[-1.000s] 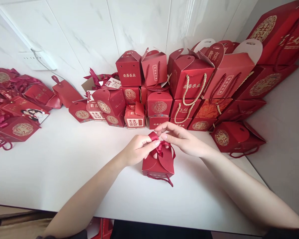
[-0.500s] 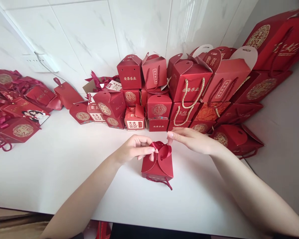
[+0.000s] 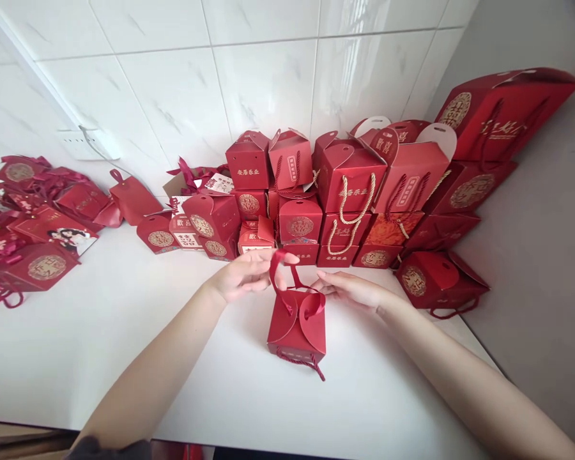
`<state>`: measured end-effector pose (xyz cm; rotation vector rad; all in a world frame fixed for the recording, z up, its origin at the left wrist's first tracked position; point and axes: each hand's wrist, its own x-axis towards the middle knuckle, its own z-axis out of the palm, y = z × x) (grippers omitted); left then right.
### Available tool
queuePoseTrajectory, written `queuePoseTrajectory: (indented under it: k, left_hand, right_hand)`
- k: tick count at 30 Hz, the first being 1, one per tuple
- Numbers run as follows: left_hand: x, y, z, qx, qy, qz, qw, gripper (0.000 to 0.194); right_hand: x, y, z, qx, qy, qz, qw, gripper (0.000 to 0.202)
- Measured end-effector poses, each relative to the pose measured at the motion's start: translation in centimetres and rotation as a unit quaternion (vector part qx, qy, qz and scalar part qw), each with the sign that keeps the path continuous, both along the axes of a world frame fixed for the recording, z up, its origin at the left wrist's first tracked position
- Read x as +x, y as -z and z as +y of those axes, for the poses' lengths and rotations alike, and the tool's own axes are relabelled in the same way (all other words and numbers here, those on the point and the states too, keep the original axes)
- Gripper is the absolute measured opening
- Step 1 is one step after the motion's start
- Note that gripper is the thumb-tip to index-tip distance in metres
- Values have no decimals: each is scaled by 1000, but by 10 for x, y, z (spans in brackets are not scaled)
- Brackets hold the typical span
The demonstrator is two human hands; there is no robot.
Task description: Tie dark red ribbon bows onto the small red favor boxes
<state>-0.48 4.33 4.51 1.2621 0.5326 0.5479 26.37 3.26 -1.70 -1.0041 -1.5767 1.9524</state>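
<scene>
A small red gift box (image 3: 297,332) with rounded top flaps and a dark red rope handle stands on the white table (image 3: 220,383). A red ribbon (image 3: 274,271) runs through the holes in its top. Above the box's left side, my left hand (image 3: 252,271) pinches the ribbon and holds a loop of it raised. Just behind the box's right top edge is my right hand (image 3: 347,289), its fingers closed near the ribbon's other part; its fingertips are partly hidden behind the ribbon, so what they grip is unclear.
Stacked red boxes (image 3: 349,185) line the white tiled wall, rising higher at the right. A heap of red boxes with ribbons (image 3: 43,262) lies at the far left. One red box (image 3: 441,281) sits at the right beside the grey wall. A socket (image 3: 89,144) is on the wall.
My left hand has lifted the ribbon into a taller loop above the box. My right hand has moved lower, behind the box's right side. The view has tilted slightly upward.
</scene>
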Motion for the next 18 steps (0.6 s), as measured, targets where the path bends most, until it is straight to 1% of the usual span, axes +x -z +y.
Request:
queuePoseTrajectory:
  k: [2, 5, 7, 9, 12, 15, 17, 18]
  left_hand:
    - [4, -17, 8, 31, -16, 8, 999, 47]
    - [13, -45, 16, 75, -53, 55, 994, 38]
    - [19, -60, 19, 103, -95, 75, 987, 34]
    - [25, -71, 20, 130, -128, 73, 981, 32]
    - [28, -79, 20, 172, -157, 51, 971, 29]
    - [28, -78, 19, 199, -171, 30, 964, 29]
    - [27, -76, 19, 201, -174, 31, 963, 29]
    - [27, -75, 18, 201, -176, 36, 963, 29]
  right_hand:
    - [-8, 3, -3, -48, 0, 48, 998, 54]
    - [-15, 3, -5, -70, -1, 96, 993, 40]
    - [-17, -1, -3, -70, 29, 126, 989, 36]
    - [-18, -8, 3, -64, 76, 161, 982, 37]
    - [-19, -29, 12, -20, 119, 219, 968, 46]
    - [-17, -59, 15, 45, 116, 254, 959, 51]
    - [-13, -78, 14, 85, 94, 238, 963, 41]
    - [-11, -84, 13, 110, 78, 204, 970, 35]
